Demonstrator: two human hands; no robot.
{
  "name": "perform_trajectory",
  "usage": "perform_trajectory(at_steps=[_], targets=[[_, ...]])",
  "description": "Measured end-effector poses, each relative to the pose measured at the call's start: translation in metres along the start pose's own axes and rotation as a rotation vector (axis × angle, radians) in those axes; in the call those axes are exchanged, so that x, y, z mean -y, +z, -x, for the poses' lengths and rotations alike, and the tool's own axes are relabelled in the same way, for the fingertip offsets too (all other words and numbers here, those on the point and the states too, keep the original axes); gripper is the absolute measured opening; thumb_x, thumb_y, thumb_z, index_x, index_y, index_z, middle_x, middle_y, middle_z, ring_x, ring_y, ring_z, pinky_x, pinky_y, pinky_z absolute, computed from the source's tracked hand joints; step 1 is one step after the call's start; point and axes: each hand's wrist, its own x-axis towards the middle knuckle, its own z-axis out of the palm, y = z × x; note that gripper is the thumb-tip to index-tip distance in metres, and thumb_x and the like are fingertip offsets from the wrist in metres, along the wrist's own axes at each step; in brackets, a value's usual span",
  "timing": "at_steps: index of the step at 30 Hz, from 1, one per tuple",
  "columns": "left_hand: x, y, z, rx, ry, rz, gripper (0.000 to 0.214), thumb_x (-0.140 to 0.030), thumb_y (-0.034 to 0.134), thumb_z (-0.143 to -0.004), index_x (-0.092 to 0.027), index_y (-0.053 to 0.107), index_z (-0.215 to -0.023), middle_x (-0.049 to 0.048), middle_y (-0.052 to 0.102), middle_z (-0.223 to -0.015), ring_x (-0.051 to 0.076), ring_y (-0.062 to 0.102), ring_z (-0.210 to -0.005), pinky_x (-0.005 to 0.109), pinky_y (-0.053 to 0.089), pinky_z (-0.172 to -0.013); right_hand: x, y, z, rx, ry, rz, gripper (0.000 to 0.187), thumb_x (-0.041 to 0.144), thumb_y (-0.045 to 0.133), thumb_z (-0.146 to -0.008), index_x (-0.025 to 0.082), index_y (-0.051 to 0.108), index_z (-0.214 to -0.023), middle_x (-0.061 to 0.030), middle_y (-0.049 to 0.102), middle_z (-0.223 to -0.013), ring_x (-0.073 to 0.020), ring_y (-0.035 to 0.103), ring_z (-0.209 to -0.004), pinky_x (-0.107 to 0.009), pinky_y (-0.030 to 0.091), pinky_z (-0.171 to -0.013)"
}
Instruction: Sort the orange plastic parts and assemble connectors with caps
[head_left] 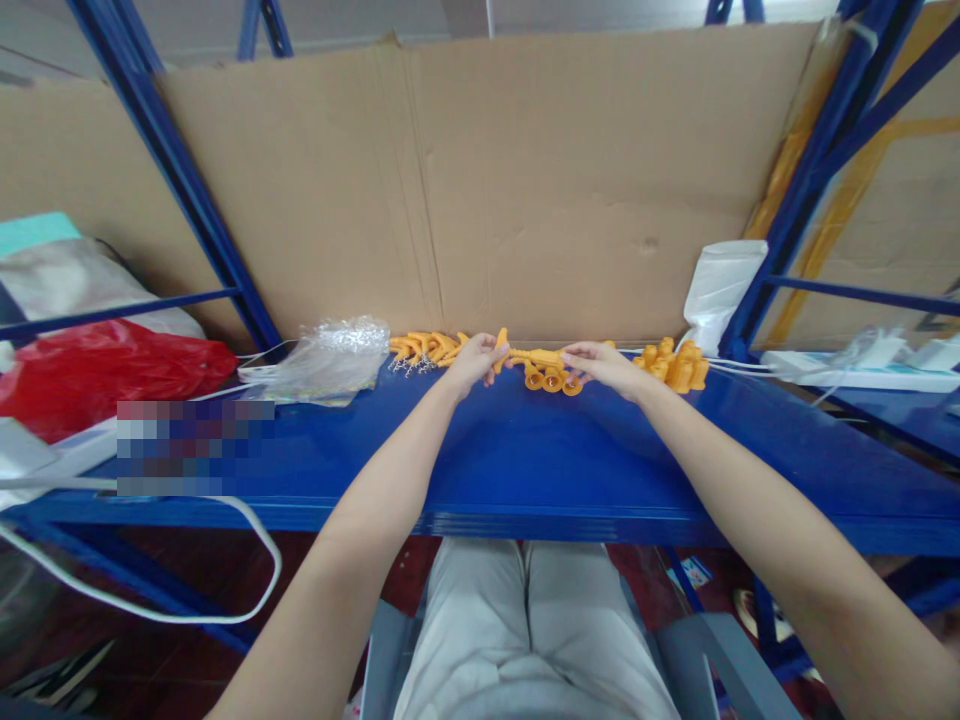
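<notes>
My left hand (477, 362) is closed in a pinch on a curved orange plastic piece (502, 343), which stands up between thumb and fingers. My right hand (602, 366) has its fingers closed on an orange piece with a round cup-like end (572, 386); its fingertips partly hide that piece. Similar round-ended orange pieces (552, 381) lie between the hands. To the left of my left hand is a row of orange pieces with small metal chains (424, 350). Several upright orange pieces (682, 368) stand in a cluster beyond my right wrist.
Clear plastic bags (337, 365) lie at the left of the blue shelf (525, 470). A red bag (112, 370) and a white cable (270, 560) are farther left. Cardboard (570, 180) walls the back. A white packet (724, 285) leans by the right blue post; a power strip (855, 372) lies beyond.
</notes>
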Motion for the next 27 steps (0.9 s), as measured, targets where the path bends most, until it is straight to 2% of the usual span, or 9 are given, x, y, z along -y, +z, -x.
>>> perform_trajectory(at_steps=[3,6,9,12,15,19,22,24,27], targets=[[0.001,0.002,-0.001,-0.097,-0.035,0.064,0.017,-0.019,0.060,-0.096,-0.018,0.049,-0.083,-0.0067,0.062,-0.055,0.001,0.030,-0.026,0.016,0.020,-0.032,-0.004,0.002,-0.001,0.040,-0.033,-0.021,0.017,0.020,0.066,-0.091,0.016,0.068,-0.107,-0.0061,0.076,-0.093,-0.0083,0.066,-0.062,-0.017,0.052,-0.056],[0.007,0.003,-0.005,-0.133,-0.089,0.155,0.016,-0.023,0.059,-0.097,-0.016,0.054,-0.083,-0.0046,0.063,-0.056,0.001,0.028,-0.028,0.017,0.021,-0.033,-0.006,0.008,-0.001,0.061,-0.077,-0.036,0.023,0.020,0.071,-0.088,0.016,0.068,-0.110,-0.0066,0.077,-0.092,-0.0105,0.067,-0.064,-0.021,0.055,-0.060],[0.013,0.005,-0.010,-0.142,-0.149,0.282,0.012,-0.022,0.056,-0.098,-0.014,0.059,-0.089,-0.0011,0.065,-0.063,0.003,0.042,-0.034,0.016,0.032,-0.039,-0.006,0.020,-0.001,0.070,-0.082,-0.013,0.017,0.021,0.071,-0.088,0.016,0.070,-0.105,-0.0063,0.077,-0.087,-0.0107,0.068,-0.063,-0.022,0.055,-0.063],[0.019,0.008,-0.014,-0.131,-0.198,0.390,0.010,-0.012,0.050,-0.098,-0.013,0.060,-0.097,0.0032,0.069,-0.074,0.007,0.061,-0.051,0.017,0.045,-0.051,-0.005,0.036,-0.001,0.036,-0.046,0.033,0.012,0.018,0.068,-0.090,0.016,0.071,-0.101,-0.0066,0.077,-0.088,-0.0102,0.068,-0.062,-0.021,0.055,-0.062],[0.028,0.015,-0.016,-0.097,-0.217,0.398,0.021,-0.008,0.052,-0.094,-0.012,0.058,-0.114,0.0098,0.073,-0.096,0.011,0.070,-0.070,0.023,0.055,-0.069,-0.008,0.047,-0.003,0.034,-0.011,0.045,0.023,0.014,0.065,-0.091,0.017,0.070,-0.113,-0.0092,0.077,-0.103,-0.0122,0.071,-0.068,-0.023,0.058,-0.065],[0.041,0.025,-0.019,-0.054,-0.198,0.267,0.053,-0.009,0.065,-0.086,-0.014,0.047,-0.136,0.0156,0.070,-0.120,0.019,0.071,-0.101,0.031,0.055,-0.091,-0.015,0.053,-0.006,0.112,0.005,0.043,0.040,0.011,0.061,-0.091,0.018,0.063,-0.130,-0.0128,0.071,-0.124,-0.0150,0.073,-0.083,-0.029,0.060,-0.076],[0.047,0.031,-0.021,0.014,-0.087,0.049,0.051,-0.001,0.062,-0.081,-0.012,0.054,-0.131,0.0143,0.069,-0.122,0.020,0.065,-0.116,0.032,0.050,-0.101,-0.018,0.052,-0.007,0.157,-0.026,0.060,0.040,0.010,0.061,-0.091,0.018,0.064,-0.130,-0.0135,0.069,-0.127,-0.0158,0.073,-0.090,-0.031,0.060,-0.082],[0.051,0.031,-0.023,0.074,0.009,-0.124,0.047,0.002,0.059,-0.079,-0.012,0.059,-0.124,0.0121,0.071,-0.119,0.020,0.064,-0.117,0.034,0.048,-0.105,-0.018,0.050,-0.008,0.160,-0.058,0.089,0.035,0.011,0.059,-0.091,0.018,0.068,-0.124,-0.0130,0.071,-0.125,-0.0154,0.073,-0.087,-0.032,0.060,-0.082],[0.054,0.027,-0.026,0.106,0.152,-0.412,0.035,-0.003,0.059,-0.081,-0.013,0.065,-0.114,0.0109,0.072,-0.116,0.022,0.065,-0.115,0.036,0.047,-0.106,-0.016,0.043,-0.008,0.137,-0.146,0.212,0.027,0.012,0.055,-0.093,0.016,0.073,-0.112,-0.0106,0.075,-0.112,-0.0147,0.073,-0.081,-0.031,0.060,-0.081]])
